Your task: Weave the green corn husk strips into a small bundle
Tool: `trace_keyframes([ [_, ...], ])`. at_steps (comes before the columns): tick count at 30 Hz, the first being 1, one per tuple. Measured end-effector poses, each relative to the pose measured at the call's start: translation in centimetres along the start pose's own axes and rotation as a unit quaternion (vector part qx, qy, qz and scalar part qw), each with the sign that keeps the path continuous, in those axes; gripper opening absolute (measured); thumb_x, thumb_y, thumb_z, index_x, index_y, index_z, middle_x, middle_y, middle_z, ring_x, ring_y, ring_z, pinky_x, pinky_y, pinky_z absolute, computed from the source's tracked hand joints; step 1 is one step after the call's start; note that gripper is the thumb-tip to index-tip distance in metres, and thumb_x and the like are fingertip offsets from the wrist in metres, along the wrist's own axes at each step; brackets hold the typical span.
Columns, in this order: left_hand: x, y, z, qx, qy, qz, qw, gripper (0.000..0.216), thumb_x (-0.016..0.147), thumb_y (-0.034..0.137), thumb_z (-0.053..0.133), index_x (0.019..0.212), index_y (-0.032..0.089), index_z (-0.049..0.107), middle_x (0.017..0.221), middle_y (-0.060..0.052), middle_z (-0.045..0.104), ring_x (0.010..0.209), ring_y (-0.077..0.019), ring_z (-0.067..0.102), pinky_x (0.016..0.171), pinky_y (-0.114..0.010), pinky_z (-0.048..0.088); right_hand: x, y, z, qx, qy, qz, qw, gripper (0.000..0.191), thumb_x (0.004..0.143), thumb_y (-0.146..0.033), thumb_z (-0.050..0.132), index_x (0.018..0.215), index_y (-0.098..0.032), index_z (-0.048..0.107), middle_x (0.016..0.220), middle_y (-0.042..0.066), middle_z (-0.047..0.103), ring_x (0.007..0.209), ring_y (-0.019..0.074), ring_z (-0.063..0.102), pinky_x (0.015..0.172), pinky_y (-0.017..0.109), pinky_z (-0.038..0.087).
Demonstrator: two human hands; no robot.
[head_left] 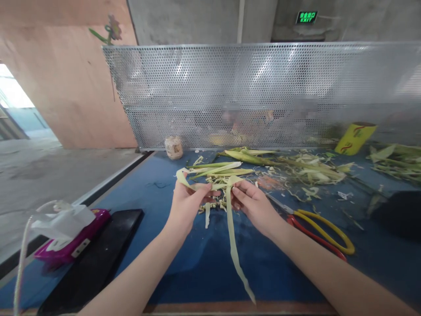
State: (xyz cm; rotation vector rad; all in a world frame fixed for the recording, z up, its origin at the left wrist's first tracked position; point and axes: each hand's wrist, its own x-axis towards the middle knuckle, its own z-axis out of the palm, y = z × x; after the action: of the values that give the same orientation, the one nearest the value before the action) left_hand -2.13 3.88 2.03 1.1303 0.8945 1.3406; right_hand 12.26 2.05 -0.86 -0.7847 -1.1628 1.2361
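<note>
Pale green husk strip [232, 228], long, thin, dangling from both hands.

Workshop: concrete walls [197, 22], perforated metal screen [263, 87]

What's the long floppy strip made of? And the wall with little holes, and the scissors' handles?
The strip, pinched by the left hand and right hand, looks like plant leaf or husk: pale green, matte, limp. The screen looks like sheet metal: silvery, shiny, with even round holes. The scissor handles look plastic-coated, smooth yellow and red, but I can't be sure.
</note>
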Motion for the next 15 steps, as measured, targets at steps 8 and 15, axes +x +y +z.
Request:
trace_keyframes([
  [8, -0.11, -0.03, 0.23, -0.056, -0.013, -0.046, 0.997, 0.031, 0.069, 0.011, 0.063, 0.09, 0.018, 0.042, 0.071, -0.002, 0.065, 0.063, -0.0162, 0.066, 0.049, -0.025, 0.053, 0.05, -0.21, -0.31, -0.044, -0.022, 0.008, 0.999, 0.025, 0.073, -0.042, 0.06, 0.075, -0.018, 0.054, 0.061, -0.004, 0.048, 0.052, 0.0079, 0.038, 0.051, 0.024, 0.03],
  [15, -0.1, -0.22, 0.03, -0.052, -0.016, -0.057, 0.997, 0.038, 0.062, 0.01, 0.07, 0.086, 0.018, 0.041, 0.075, -0.002, 0.066, 0.063, -0.0148, 0.065, 0.05, -0.024, 0.053, 0.07, -0.12, -0.69, -0.145, -0.041, -0.005, 0.988, 0.023, 0.076, -0.042, 0.056, 0.078, -0.019, 0.055, 0.061, -0.003, 0.051, 0.051, 0.0088, 0.04, 0.051, 0.024, 0.032],
])
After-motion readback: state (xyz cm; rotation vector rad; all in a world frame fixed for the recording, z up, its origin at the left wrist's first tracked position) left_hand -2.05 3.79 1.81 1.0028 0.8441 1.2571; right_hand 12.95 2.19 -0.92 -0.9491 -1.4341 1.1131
